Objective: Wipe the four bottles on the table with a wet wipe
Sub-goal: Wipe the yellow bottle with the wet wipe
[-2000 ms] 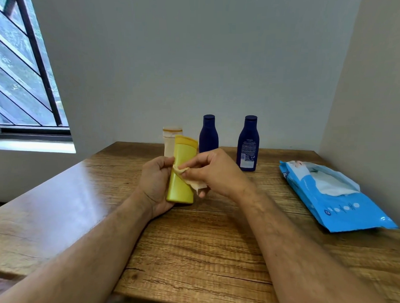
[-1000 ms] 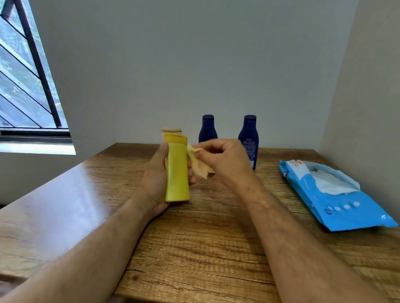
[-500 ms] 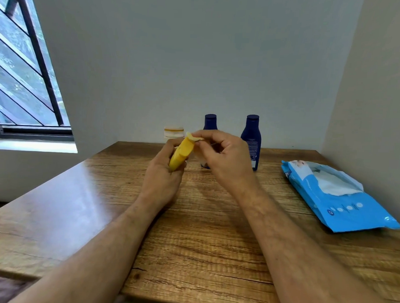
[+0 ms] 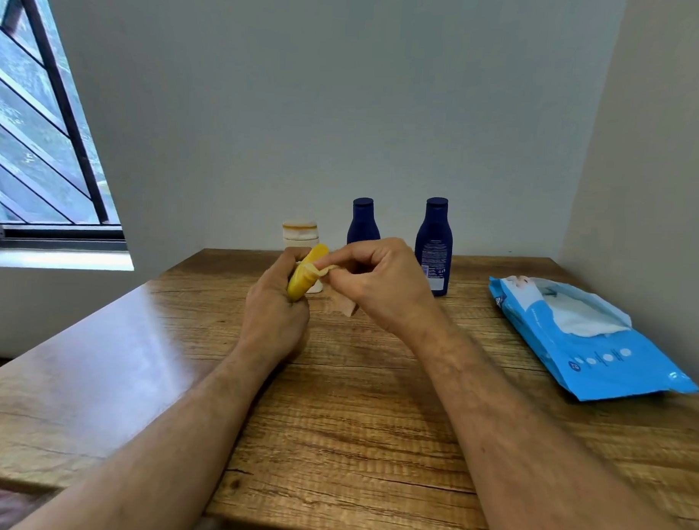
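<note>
Yellow bottle (image 4: 304,275) is in my left hand (image 4: 275,309), lifted off the table (image 4: 334,423) and tipped away from me, so I mostly see one end of it. Left fingers are wrapped tight around its body. My right hand (image 4: 379,281) pinches the wet wipe (image 4: 328,269) between thumb and fingertips, pressing it against the upper end of the yellow bottle; a loose corner of the wipe hangs below the right palm.

Behind my hands, near the back edge of the table: cream bottle (image 4: 300,233) standing upright, partly hidden by the left hand. Just right of it, a dark blue bottle (image 4: 363,223), lower half hidden behind my right hand. Further right, a second dark blue bottle (image 4: 435,244), upright, label side toward me, close to my right knuckles but I can't tell if touching.

Wipe pack (image 4: 587,340), blue, lies flat on the right side of the table, flap open, white sheet showing. Window (image 4: 39,135) at far left.
</note>
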Motion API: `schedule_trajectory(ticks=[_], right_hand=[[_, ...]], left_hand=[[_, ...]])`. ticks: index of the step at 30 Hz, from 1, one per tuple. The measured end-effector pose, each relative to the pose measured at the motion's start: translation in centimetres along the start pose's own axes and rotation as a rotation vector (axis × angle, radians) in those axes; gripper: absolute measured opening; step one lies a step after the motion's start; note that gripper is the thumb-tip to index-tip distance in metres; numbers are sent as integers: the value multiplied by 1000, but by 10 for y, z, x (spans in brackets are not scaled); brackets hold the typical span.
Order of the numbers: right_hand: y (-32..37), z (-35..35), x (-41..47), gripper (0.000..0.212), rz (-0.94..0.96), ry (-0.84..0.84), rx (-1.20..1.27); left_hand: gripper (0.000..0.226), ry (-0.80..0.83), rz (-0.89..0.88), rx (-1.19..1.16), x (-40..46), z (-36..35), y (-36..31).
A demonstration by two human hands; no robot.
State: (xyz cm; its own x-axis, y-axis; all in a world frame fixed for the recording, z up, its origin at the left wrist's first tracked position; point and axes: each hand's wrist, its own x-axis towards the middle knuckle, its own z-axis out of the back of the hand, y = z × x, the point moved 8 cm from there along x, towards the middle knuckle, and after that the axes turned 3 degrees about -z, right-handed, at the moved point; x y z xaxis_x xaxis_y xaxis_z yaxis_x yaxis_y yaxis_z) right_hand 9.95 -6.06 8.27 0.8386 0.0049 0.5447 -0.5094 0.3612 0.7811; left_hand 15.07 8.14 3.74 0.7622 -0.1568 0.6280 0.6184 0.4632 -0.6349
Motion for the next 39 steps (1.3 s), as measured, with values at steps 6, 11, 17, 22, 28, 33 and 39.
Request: schedule_trajectory(ticks=[6, 11, 17, 22, 28, 33, 39], right_hand=[[-12, 12, 2, 14, -87, -143, -44], [-10, -7, 0, 15, -146, 146, 99], [-14, -2, 1, 12, -171, 51, 107], [-21, 9, 2, 12, -215, -72, 84], [-16, -7, 3, 11, -171, 126, 155], [-21, 13, 6, 10, -171, -130, 193], [-16, 18, 6, 10, -143, -152, 307]], left_hand=[[63, 30, 14, 56, -1, -4, -2], [65, -6, 32, 71, 0, 3, 3], [61, 9, -7, 149, 0, 1, 1], [62, 22, -34, 216, 1, -1, -6], [66, -25, 6, 120, -1, 6, -3], [70, -32, -65, 71, -3, 6, -14], [73, 15, -67, 44, -5, -1, -17]])
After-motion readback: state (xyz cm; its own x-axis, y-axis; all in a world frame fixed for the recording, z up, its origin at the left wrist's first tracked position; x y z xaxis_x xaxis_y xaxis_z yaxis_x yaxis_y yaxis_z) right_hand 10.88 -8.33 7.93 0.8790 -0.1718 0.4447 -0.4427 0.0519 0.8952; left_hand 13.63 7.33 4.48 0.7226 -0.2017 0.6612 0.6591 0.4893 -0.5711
